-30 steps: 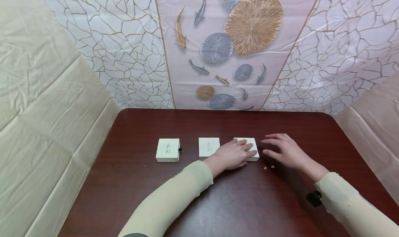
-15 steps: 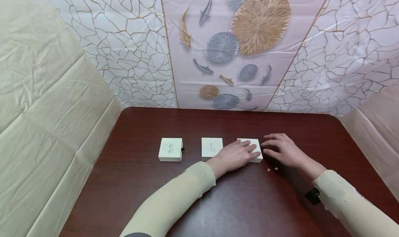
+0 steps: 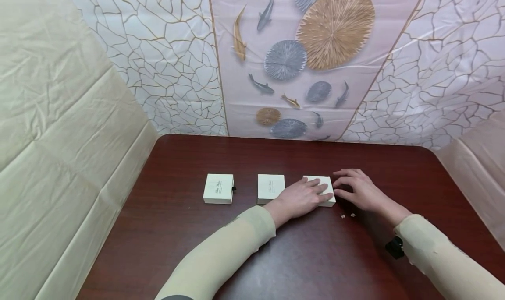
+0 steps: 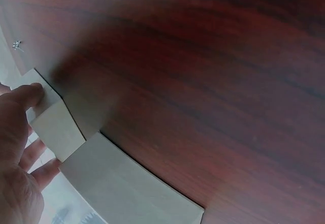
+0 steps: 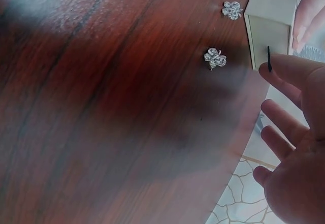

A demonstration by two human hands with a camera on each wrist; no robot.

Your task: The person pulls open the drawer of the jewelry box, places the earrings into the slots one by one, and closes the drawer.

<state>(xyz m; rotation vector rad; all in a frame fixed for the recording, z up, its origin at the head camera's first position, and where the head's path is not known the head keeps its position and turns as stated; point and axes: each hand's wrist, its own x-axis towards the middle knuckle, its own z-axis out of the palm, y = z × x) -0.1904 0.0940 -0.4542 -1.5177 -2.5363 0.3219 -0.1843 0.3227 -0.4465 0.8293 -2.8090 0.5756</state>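
Rightmost box (image 3: 324,181) sits on the table (image 3: 296,256), last in a row of three pale boxes with print on their tops. The left hand (image 3: 301,199) holds it, fingers spread over the top and thumb against the near side. At its right face, the right hand (image 3: 360,192) pinches a small black tab (image 5: 269,57) between thumb and forefinger, the other fingers loosely parted. Two sparkling petalled ornaments (image 5: 215,58) lie on the table near that box's near right corner. The left wrist partly overlaps the middle box (image 3: 271,186); the left box (image 3: 218,188) lies further off, a dark tab (image 3: 234,188) on its right side. Cloth (image 3: 252,111) printed with fish hangs behind the table.
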